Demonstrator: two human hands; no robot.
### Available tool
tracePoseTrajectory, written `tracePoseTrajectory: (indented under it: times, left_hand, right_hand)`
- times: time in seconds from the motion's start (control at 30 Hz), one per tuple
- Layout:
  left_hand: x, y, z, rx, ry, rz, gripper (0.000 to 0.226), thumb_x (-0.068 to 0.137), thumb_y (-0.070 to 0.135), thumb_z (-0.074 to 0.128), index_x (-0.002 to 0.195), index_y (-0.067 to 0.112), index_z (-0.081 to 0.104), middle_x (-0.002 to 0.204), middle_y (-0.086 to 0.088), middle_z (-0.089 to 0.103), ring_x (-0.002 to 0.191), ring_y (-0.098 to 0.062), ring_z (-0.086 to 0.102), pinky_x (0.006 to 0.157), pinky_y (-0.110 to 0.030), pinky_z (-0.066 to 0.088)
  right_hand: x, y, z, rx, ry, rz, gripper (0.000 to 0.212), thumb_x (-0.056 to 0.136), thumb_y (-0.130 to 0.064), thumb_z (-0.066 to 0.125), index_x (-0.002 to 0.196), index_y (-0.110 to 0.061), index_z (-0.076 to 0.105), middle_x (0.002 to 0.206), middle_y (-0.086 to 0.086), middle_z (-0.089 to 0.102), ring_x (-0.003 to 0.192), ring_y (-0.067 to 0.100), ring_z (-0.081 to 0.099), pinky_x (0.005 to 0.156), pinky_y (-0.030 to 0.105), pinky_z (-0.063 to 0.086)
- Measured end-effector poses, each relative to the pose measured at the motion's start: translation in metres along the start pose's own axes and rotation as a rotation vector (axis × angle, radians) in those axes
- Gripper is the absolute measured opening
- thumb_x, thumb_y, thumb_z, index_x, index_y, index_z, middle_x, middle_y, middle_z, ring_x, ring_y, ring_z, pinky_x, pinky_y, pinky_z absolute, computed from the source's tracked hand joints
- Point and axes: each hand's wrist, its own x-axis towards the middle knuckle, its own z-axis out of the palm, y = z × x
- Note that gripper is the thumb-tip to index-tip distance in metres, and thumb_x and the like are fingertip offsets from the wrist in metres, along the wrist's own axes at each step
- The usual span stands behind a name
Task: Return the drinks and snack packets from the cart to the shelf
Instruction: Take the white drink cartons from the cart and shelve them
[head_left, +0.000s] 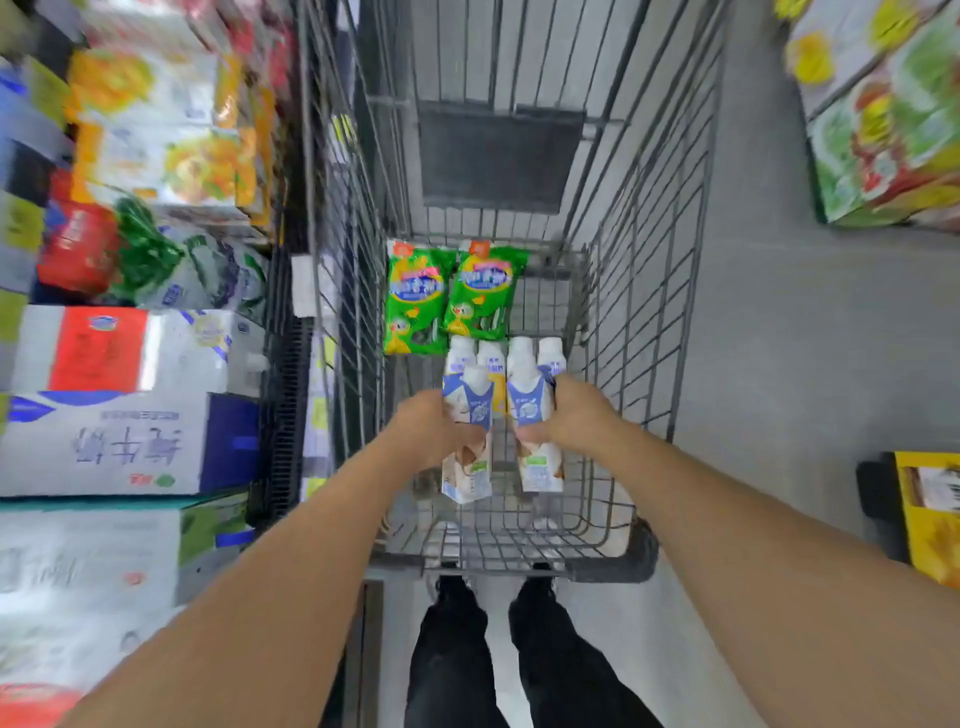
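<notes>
Care mattered most in the lift: each carton was tall and narrow, so a grip around the middle, kept upright and raised straight up past the wire sides of the cart (613, 332), would have been the safe way to get both out at once before turning to the shelf (130, 364) on the person's left. The left hand (431, 431) was wrapped around the waist of one drink carton (470, 415), fingers closed on it, and the right hand (563, 415) was closed the same way on a second drink carton (532, 410) just beside the first. Both cartons stood roughly upright with their white caps pointing away from the person, and whether their bases rested on the cart floor or hung just above it could not be told. Both forearms reached forward and down into the cart, nearly parallel, wrists straight, the hands near each other but apart. Behind the held cartons, more drink bottles (491, 356) stood in a tight row, and beyond those two green snack packets (452, 296) lay flat side by side on the cart floor. Judging from that, much of the job seemed left to do. The shelf looked crowded with boxes, so the person would likely have needed to find a gap of the right height first.
</notes>
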Motion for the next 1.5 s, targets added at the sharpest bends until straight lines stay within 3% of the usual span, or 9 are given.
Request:
tracePoseTrajectory:
  times: [0.13,0.37,0.47,0.67,0.9,1.07,1.23,1.4,1.5]
  left_hand:
    - [-0.064,0.029,-0.074,-0.091,0.131,0.099,0.068,0.045,0.055,0.075,0.097,0.013,0.063,0.098,-0.009,0.07,0.091,-0.029,0.07,0.08,-0.052,0.06]
    - [-0.212,0.055,-0.175,-0.25,0.458,0.219,0.048,0.052,0.049,0.082,0.089,0.022,0.066,0.088,-0.003,0.075,0.087,-0.027,0.073,0.082,-0.051,0.06]
    - [-0.285,0.053,-0.191,-0.325,0.658,0.235,0.031,0.067,0.031,0.087,0.085,0.023,0.063,0.081,-0.002,0.072,0.083,-0.026,0.072,0.081,-0.046,0.061]
    - [-0.407,-0.001,-0.18,-0.439,1.014,0.153,0.066,0.048,0.06,0.077,0.098,0.018,0.067,0.094,-0.009,0.076,0.089,-0.029,0.073,0.081,-0.052,0.059]
    - [-0.576,-0.093,-0.09,-0.52,1.421,-0.148,0.037,0.073,0.032,0.084,0.099,0.015,0.064,0.094,-0.005,0.072,0.088,-0.025,0.069,0.079,-0.041,0.056]
    - [-0.69,-0.166,0.011,-0.64,1.629,-0.288,0.027,0.078,0.022,0.081,0.094,0.023,0.059,0.081,0.01,0.064,0.07,-0.006,0.059,0.05,-0.01,0.041]
    - [-0.789,-0.23,0.128,-0.726,1.745,-0.497,0.036,0.076,0.029,0.082,0.081,0.017,0.049,0.075,0.002,0.053,0.068,-0.016,0.051,0.056,-0.025,0.039]
    - [-0.885,-0.293,0.239,-0.732,1.807,-0.655,0.036,0.077,0.036,0.081,0.086,0.017,0.052,0.074,0.004,0.052,0.066,-0.012,0.053,0.053,-0.025,0.038]
    - [-0.935,-0.327,0.297,-0.764,1.846,-0.673,0.037,0.077,0.04,0.08,0.094,0.018,0.055,0.078,0.004,0.055,0.07,-0.013,0.057,0.056,-0.026,0.044]
  right_hand:
    - [-0.052,-0.055,-0.063,0.024,0.095,-0.143,0.069,0.064,-0.037,0.086,0.12,-0.011,0.057,0.116,0.008,0.066,0.104,0.026,0.064,0.089,0.042,0.054]
    - [-0.154,-0.177,-0.143,-0.07,0.16,-0.528,0.064,0.063,-0.034,0.087,0.117,-0.014,0.057,0.111,0.002,0.066,0.101,0.021,0.062,0.083,0.034,0.05]
    - [-0.199,-0.225,-0.154,-0.099,0.12,-0.736,0.067,0.067,-0.032,0.087,0.122,-0.014,0.053,0.118,0.004,0.064,0.105,0.023,0.062,0.088,0.037,0.051]
    - [-0.288,-0.285,-0.132,-0.185,-0.036,-1.1,0.071,0.069,-0.034,0.086,0.128,-0.018,0.05,0.121,-0.001,0.062,0.107,0.02,0.06,0.092,0.039,0.052]
    - [-0.422,-0.306,-0.035,-0.377,-0.315,-1.41,0.069,0.069,-0.029,0.087,0.126,-0.016,0.05,0.115,-0.002,0.061,0.105,0.018,0.06,0.086,0.034,0.051]
    - [-0.541,-0.279,0.061,-0.48,-0.501,-1.615,0.062,0.07,-0.026,0.087,0.12,-0.014,0.052,0.109,-0.001,0.064,0.097,0.016,0.06,0.075,0.027,0.045]
    - [-0.655,-0.22,0.162,-0.543,-0.728,-1.728,0.058,0.072,-0.022,0.085,0.12,-0.016,0.053,0.106,-0.004,0.063,0.094,0.014,0.059,0.071,0.026,0.047]
    - [-0.77,-0.146,0.26,-0.601,-0.808,-1.799,0.055,0.071,-0.026,0.086,0.115,-0.014,0.056,0.104,-0.002,0.061,0.087,0.015,0.056,0.065,0.028,0.043]
    - [-0.832,-0.107,0.309,-0.627,-0.832,-1.837,0.059,0.069,-0.027,0.088,0.117,-0.014,0.057,0.109,0.001,0.063,0.096,0.021,0.059,0.08,0.036,0.049]
